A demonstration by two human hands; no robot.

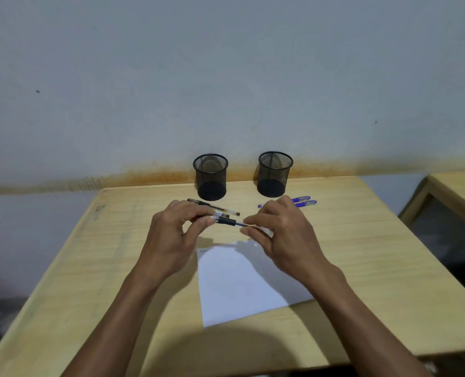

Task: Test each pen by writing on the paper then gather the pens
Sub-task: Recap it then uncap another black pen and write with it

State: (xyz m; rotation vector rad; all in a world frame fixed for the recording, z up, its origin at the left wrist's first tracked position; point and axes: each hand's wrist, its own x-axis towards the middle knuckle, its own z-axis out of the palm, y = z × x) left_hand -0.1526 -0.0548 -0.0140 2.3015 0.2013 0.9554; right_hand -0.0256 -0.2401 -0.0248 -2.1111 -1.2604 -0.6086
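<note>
Pale wall with an orange stain along the base, behind a light wooden table [361, 254]. Two black mesh cups at the far edge: left cup [211, 176], right cup [274, 174], both apparently empty. White paper [242, 281] near the table's middle, toward the near edge, seemingly unmarked.

Left hand [171, 238] closed on the black-gripped end of a clear pen [227, 221], raised above the paper's far edge. Right hand [277, 235] pinching the pen's other end between thumb and fingertips; cap on or off, cannot tell. Probably uncapping or recapping.

Two more black pens [220, 210] lying just beyond the left hand, in front of the left cup. Two blue pens [304, 201] lying in front of the right cup, partly hidden by the right hand.

Risks, as judged: cap slipping free and rolling off the table; knuckles nudging the loose pens behind; unweighted paper sliding under the first stroke.
</note>
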